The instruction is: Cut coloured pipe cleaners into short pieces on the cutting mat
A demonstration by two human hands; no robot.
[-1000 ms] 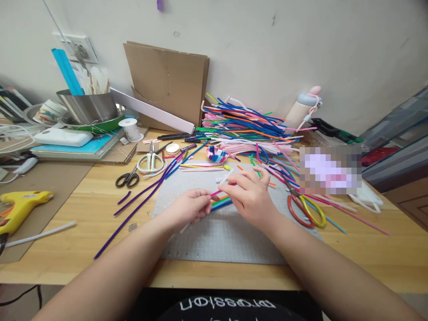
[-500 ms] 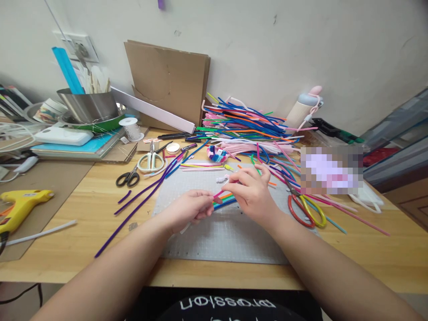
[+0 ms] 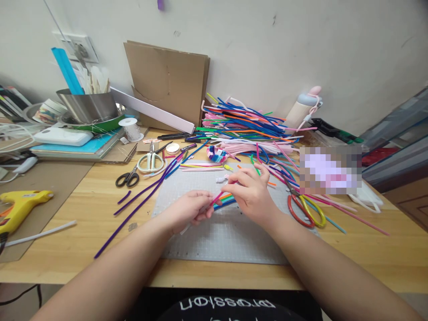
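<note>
Over the grey cutting mat (image 3: 227, 243), my left hand (image 3: 192, 209) is closed on a pink pipe cleaner (image 3: 216, 197). My right hand (image 3: 249, 189) pinches the same pipe cleaner at its upper end between thumb and forefinger, its other fingers curled loosely. Beneath and between the hands lie several orange, green and blue pipe cleaners (image 3: 225, 201), partly hidden by my fingers. A small white coil (image 3: 220, 179) rests on the mat just past my fingertips. Yellow and pale pink pipe cleaners (image 3: 202, 167) lie along the mat's far edge.
A heap of coloured pipe cleaners (image 3: 247, 120) lies against the wall beside a bottle (image 3: 302, 109). Scissors with red and yellow handles (image 3: 306, 209) are at the right. Left are black scissors (image 3: 127, 179), white-handled scissors (image 3: 150, 161), purple pipe cleaners (image 3: 133, 203) and a yellow glue gun (image 3: 25, 207).
My right hand has shifted slightly, and the white length seen at its fingertips earlier no longer shows. The pink pipe cleaner now slants more steeply between my hands.
</note>
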